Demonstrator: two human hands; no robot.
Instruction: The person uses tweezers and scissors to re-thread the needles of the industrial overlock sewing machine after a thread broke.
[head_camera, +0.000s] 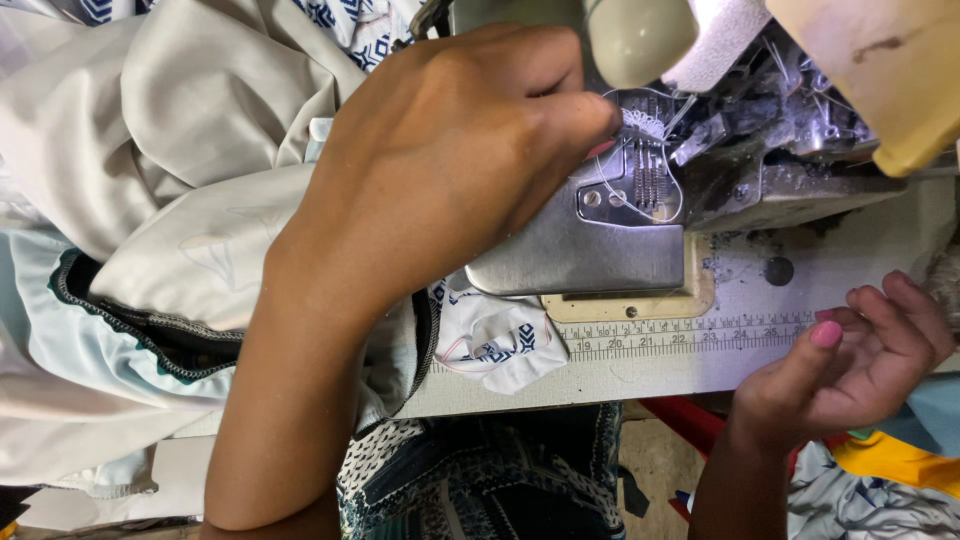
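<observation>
Now your left hand (440, 150) pinches thin white thread (612, 190) at the grey metal sewing machine's needle plate (590, 250), fingers closed. Your right hand (850, 360) rests half-curled, holding nothing, by the printed ruler strip (680, 335); heaped cream fabric (160, 130) crowds the left.

No package, sign or screen shows here; the only marked thing is a pale measuring strip (690, 336) with dark ticks and numerals, a long narrow band stuck along the sewing table's (860, 250) front edge just below the metal plate (580, 250).
</observation>
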